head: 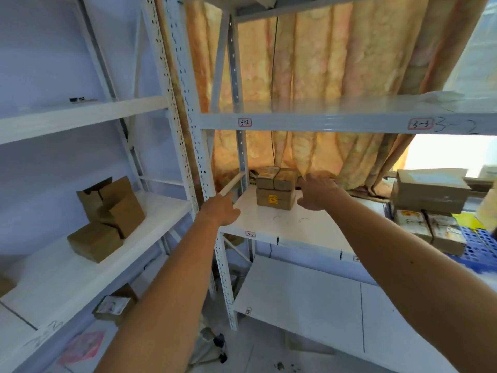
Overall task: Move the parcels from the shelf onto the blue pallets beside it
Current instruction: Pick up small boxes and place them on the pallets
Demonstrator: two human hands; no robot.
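Both hands, left hand and right hand, reach open-fingered toward blurred stacked parcels, fingertips indistinct.

Two bare hands are in view: the left hand and the right hand. Between them stand three taped brown parcels, two on top of one. Left of the left hand lie three plain cardboard boxes. Right of the right hand sits a parcel stack on one blue pallet; its count cannot be determined.
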